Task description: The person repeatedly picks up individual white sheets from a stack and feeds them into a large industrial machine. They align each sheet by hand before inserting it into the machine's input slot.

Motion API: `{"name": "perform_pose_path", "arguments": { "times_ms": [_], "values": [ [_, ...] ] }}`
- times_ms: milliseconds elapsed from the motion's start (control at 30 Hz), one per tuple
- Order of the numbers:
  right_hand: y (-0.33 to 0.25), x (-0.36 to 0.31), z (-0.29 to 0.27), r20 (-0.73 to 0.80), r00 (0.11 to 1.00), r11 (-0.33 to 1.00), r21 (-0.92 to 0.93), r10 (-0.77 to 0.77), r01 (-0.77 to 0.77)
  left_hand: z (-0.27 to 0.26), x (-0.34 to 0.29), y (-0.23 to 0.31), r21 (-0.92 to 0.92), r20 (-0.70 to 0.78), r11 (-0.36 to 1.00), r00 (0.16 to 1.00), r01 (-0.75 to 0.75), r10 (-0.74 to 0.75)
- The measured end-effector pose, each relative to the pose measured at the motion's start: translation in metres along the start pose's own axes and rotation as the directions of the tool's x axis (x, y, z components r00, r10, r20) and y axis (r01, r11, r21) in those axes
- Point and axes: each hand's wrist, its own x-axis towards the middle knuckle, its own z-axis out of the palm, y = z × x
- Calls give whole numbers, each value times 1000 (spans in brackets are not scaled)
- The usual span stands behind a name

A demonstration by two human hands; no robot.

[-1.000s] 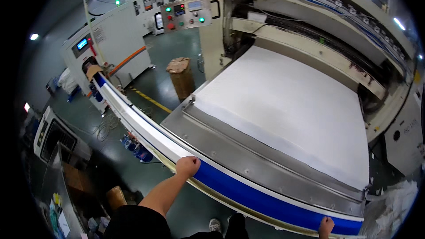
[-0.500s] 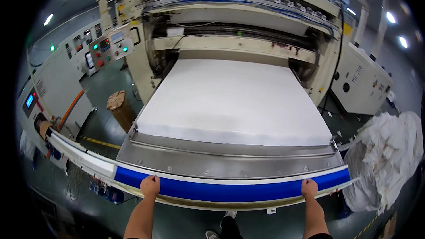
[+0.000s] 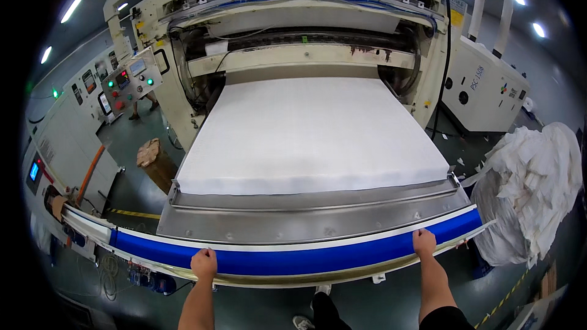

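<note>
A long blue conveyor belt [image 3: 318, 258] with white edges runs crosswise in front of me. My left hand [image 3: 203, 263] is a closed fist resting at the belt, left of the middle. Toward the belt's right end, my right hand [image 3: 424, 242] is closed the same way. Whatever either hand holds, if anything, is hidden by the curled fingers. Beyond the belt is a bare metal plate [image 3: 293, 225]. A wide white sheet stack [image 3: 312, 134] lies flat behind that plate, its far end reaching under the machine. A white piece [image 3: 92, 220] sits on the belt's far-left stretch.
The large cream machine [image 3: 287, 58] spans the back, with a control panel [image 3: 131, 79] on its left. A heap of crumpled white material [image 3: 526, 189] stands at right. A brown carton-like column [image 3: 154, 162] is at left. A white cabinet [image 3: 483, 95] stands far right.
The white piece on the belt has shifted left, exposing more blue. My view has turned slightly right. Both fists stay closed at the belt.
</note>
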Motion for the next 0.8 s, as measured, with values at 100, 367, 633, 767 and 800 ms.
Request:
{"name": "perform_pose_path", "arguments": {
  "times_ms": [100,367,633,767,800],
  "values": [
    [-2,0,-2,2,1000,1000,12,0,0,0,2,-2,1,0,1000,1000,-8,8],
    [-2,0,-6,33,999,1000,-4,14,-14,-1,1,2,34,17,999,1000,-4,3],
    [-7,0,-6,17,999,1000,9,30,-30,-2,3,0,36,27,999,999,-25,24],
    [-4,1,-5,25,999,1000,-1,25,-25,1,4,-1,33,27,999,999,-30,29],
    [-4,1,-5,20,1000,1000,-2,24,-24,0,3,-1,31,30,999,999,-29,28]
  ]
}}
